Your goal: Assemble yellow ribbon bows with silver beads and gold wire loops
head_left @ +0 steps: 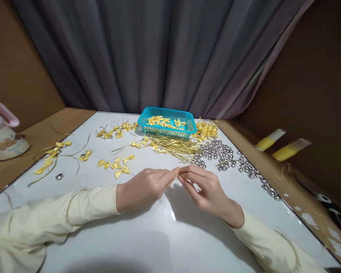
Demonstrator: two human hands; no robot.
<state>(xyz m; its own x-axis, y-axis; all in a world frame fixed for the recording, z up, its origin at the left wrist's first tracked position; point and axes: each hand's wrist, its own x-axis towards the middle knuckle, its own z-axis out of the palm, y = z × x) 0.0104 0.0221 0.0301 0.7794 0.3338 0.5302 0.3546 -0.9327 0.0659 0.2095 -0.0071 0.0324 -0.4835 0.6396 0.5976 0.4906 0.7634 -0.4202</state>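
Note:
My left hand [149, 185] and my right hand [206, 187] meet fingertip to fingertip over the white table board [147, 235]. Both are closed in a pinch. A tiny yellowish bit shows between the fingertips, too small and covered to name. Just beyond my hands lies a pile of gold wire ties [176, 147]. Silver round metal pieces [217, 149] are heaped past my right hand. Several loose yellow ribbon bows [115, 165] rest on the board beyond my left forearm.
A blue plastic basket [166, 131] holding yellow bows stands at the back before a grey curtain [147, 57]. Finished-looking bows with wires [52, 153] lie at left, near a pink-handled mug [5, 140]. Two yellow-filled tubes [290, 150] lie on the right.

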